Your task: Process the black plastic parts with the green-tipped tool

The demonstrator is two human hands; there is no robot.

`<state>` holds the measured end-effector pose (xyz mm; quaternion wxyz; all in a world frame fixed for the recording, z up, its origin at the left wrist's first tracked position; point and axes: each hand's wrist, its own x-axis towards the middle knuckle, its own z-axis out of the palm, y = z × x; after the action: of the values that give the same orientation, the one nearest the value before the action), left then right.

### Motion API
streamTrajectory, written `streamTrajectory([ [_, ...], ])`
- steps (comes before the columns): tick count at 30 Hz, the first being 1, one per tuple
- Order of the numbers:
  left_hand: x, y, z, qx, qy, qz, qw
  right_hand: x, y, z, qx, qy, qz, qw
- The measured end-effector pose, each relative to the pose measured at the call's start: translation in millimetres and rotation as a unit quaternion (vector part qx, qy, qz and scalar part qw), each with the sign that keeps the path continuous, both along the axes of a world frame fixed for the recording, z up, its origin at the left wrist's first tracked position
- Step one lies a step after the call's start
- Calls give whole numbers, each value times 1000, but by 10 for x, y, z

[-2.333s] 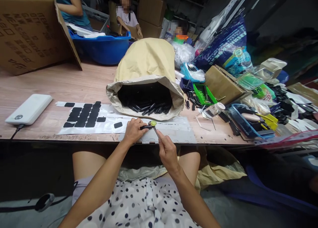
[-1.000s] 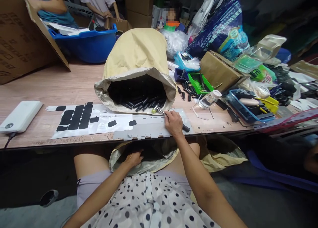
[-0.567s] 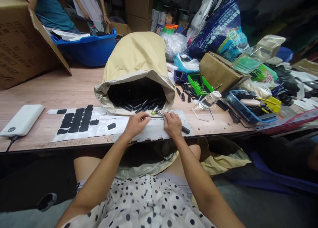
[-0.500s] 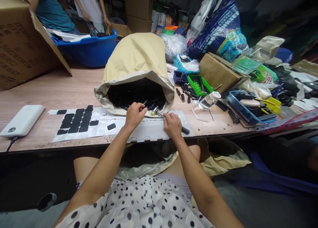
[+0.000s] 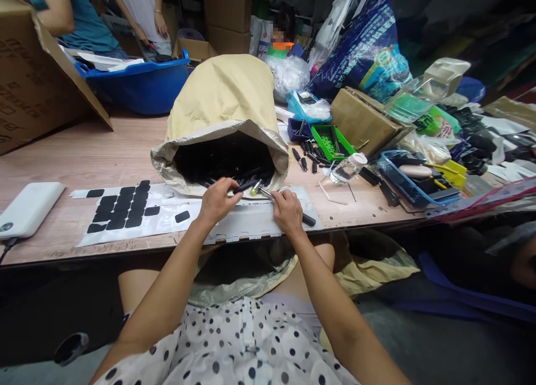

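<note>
My left hand point(image 5: 218, 199) is closed on a small black pen-like part point(image 5: 242, 189), just in front of the sack's mouth. In my right hand point(image 5: 288, 210) is a small hammer, its black handle end point(image 5: 309, 220) sticking out behind the palm. The hammer head point(image 5: 256, 187), metal with a yellow-green face, lies close to the black part. Beyond both hands a beige sack point(image 5: 226, 89) rests on its side, its mouth towards me, with many dark parts inside. Under my hands is a pale cardboard strip point(image 5: 247, 223).
To the left lie a white sheet of black stickers point(image 5: 121, 206) and a white power bank point(image 5: 31, 212). On the right are a green tray point(image 5: 333, 142), a clear bottle point(image 5: 348, 168) and a blue basket point(image 5: 419, 184). Two people stand behind a blue tub point(image 5: 134, 89).
My left hand has drawn slightly back from the sack's mouth, and a black part now shows in its fingers. My right hand keeps hold of the hammer. The view has shifted slightly.
</note>
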<state>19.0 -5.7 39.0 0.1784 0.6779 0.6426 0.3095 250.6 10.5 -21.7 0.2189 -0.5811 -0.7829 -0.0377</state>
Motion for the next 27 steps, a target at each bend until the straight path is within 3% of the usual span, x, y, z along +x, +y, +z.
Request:
streamTrajectory([
  [2, -45, -182, -74, -40, -7, -49, 998, 3, 4, -2, 0, -6, 3, 1000],
  [5, -53, -337, -213, -62, -8, -54, 997, 7, 13, -20, 8, -10, 6, 1000],
  [10, 0, -318, -306, -50, -11, -29, 998, 17, 39, -29, 16, -13, 10, 1000],
  [14, 7, -263, -320, -68, -16, -28, 997, 23, 2, 59, 6, 23, 12, 1000],
  [17, 8, -254, -359, -59, -36, -16, 997, -17, -131, 172, 11, 108, 17, 994],
  [21, 16, -259, -418, -48, -64, 7, 997, -159, -413, 273, -9, 237, 88, 968],
  [27, 23, -227, -420, -72, -95, 11, 993, -347, -694, 232, -90, 277, 133, 947],
])
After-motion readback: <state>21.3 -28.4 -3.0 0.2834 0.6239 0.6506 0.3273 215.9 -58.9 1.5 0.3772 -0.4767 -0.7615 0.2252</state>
